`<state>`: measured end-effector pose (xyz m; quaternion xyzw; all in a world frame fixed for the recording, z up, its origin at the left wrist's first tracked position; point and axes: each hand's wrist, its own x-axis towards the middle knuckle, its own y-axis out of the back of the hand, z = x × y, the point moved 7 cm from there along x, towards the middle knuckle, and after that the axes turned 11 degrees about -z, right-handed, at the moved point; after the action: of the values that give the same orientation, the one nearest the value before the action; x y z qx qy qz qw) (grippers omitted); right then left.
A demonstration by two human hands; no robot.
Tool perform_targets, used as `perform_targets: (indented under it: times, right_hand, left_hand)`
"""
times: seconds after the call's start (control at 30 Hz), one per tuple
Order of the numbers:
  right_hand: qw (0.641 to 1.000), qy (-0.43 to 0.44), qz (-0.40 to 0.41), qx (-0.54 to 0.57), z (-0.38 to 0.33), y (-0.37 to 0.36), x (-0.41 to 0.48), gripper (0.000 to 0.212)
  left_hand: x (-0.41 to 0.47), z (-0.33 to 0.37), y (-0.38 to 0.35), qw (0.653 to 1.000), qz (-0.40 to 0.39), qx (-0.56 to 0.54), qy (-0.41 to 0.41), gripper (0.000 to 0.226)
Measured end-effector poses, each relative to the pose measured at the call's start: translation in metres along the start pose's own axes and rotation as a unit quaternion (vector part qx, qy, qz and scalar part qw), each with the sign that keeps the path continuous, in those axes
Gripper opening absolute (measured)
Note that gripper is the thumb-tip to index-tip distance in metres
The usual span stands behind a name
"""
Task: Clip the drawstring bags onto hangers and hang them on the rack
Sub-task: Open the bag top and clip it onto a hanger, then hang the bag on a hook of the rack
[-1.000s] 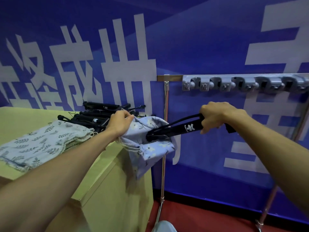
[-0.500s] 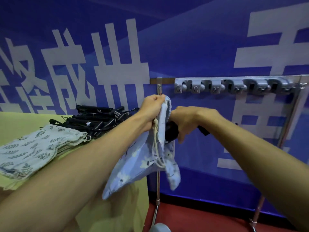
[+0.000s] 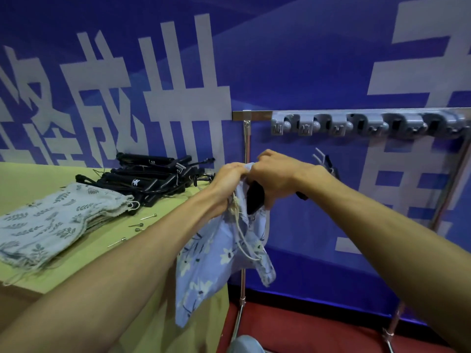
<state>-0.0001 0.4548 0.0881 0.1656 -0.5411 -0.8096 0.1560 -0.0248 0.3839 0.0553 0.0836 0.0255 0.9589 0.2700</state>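
Blue floral bag [image 3: 216, 258] is mid-clip, hanging limp right in front, and it looks empty to me. Left hand [image 3: 228, 179] grips its top edge. Right hand [image 3: 276, 177] pinches that same edge, with a black hanger [image 3: 254, 200] held underneath. Further back on the table [image 3: 25, 179], a stack [image 3: 51, 220] of leaf-print bags and a pile [image 3: 147, 179] of hangers are all left to do. Rack [image 3: 356, 114] at the back has no bag on it yet.

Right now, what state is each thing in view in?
Blue floral drawstring bag, hanging from both hands, not yet on the rack.
Black clip hanger, gripped in right hand at the bag's top edge.
Left hand, pinching the bag's top edge.
Pile of black hangers, loose on yellow-green table.
Stack of grey leaf-print bags, lying flat, unclipped.
Metal rack, standing, no bag hung in view.
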Motion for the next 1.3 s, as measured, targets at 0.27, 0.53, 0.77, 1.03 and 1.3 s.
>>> perform_targets:
  times: [0.27, 0.53, 0.77, 1.03, 1.3]
  right_hand:
    - [0.999, 0.015, 0.041, -0.008, 0.007, -0.018, 0.013, 0.066]
    - [0.996, 0.004, 0.084, 0.007, 0.016, -0.039, 0.020, 0.068]
    - [0.955, 0.020, 0.290, 0.063, 0.013, -0.029, -0.011, 0.023]
    - [0.982, -0.006, -0.043, 0.181, -0.010, -0.105, 0.008, 0.054]
    - [0.878, 0.070, -0.034, 0.472, -0.023, -0.075, 0.023, 0.016]
  left_hand:
    - [0.008, -0.037, 0.001, 0.988, -0.101, 0.096, 0.064, 0.057]
    - [0.021, -0.053, -0.001, 0.956, -0.140, 0.255, 0.036, 0.020]
    - [0.030, -0.058, 0.023, 0.971, -0.036, 0.236, 0.001, 0.009]
    - [0.027, -0.065, 0.055, 0.982, 0.106, 0.156, 0.029, 0.009]
    - [0.018, -0.075, 0.062, 0.987, 0.081, 0.126, 0.060, 0.007]
